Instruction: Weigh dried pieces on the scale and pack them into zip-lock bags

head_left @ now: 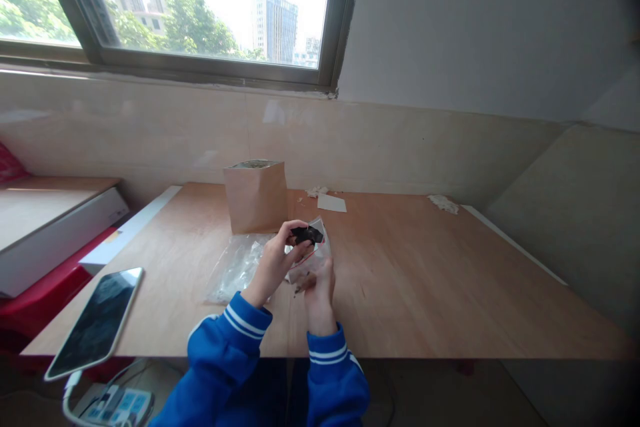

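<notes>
Above the wooden table, my left hand (277, 260) is closed around a small black object (307, 235) whose kind I cannot make out. The object is at the mouth of a small clear zip bag (316, 261) with a red line along its seal. My right hand (321, 287) grips this bag from the right side, with some of its fingers hidden. Small dark bits show near the bag's lower end. Under and left of my left hand lies a larger clear plastic bag (235, 270), crumpled and flat on the table.
Behind my hands stands a brown paper bag (257, 200), upright with its top open. A white card (332, 203) and crumpled tissue (317, 191) lie near the wall, another tissue (444, 204) farther right. A phone (97, 320) on a cable overhangs the left edge, above a power strip (123, 405).
</notes>
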`<state>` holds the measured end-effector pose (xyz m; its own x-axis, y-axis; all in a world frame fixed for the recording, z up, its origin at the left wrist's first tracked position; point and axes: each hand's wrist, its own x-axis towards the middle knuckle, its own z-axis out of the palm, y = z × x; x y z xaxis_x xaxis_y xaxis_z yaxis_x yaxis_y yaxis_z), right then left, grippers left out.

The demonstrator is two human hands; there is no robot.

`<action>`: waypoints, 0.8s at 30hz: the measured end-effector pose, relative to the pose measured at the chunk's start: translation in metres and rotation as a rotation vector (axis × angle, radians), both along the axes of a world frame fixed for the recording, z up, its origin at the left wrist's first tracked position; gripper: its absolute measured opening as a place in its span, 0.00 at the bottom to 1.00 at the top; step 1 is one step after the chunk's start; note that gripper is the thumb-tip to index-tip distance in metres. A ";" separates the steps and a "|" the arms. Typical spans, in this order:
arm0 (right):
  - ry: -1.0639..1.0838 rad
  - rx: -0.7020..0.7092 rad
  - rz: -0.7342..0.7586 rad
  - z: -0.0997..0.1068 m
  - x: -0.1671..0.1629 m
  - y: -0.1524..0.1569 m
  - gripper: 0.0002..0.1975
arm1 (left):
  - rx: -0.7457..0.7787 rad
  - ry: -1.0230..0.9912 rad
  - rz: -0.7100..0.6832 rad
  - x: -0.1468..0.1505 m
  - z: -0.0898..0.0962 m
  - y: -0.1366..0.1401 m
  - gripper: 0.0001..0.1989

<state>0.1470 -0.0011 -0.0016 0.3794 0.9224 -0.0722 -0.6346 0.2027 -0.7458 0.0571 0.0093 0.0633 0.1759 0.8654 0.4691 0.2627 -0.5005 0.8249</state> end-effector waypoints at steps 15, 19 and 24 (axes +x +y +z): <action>0.139 -0.153 -0.140 -0.010 0.047 -0.010 0.27 | 0.104 -0.409 0.105 -0.026 0.044 0.061 0.20; 0.155 -0.236 -0.257 -0.018 0.070 -0.018 0.30 | 0.294 -0.272 0.314 -0.071 0.069 0.117 0.21; 0.157 -0.270 -0.357 -0.017 0.086 -0.028 0.25 | 0.353 -0.064 0.431 -0.108 0.083 0.163 0.21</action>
<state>0.2335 -0.0295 -0.0188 0.6350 0.6762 -0.3736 -0.6697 0.2408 -0.7025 -0.0505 0.1726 0.1461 -0.1972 0.6414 0.7414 0.4595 -0.6076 0.6478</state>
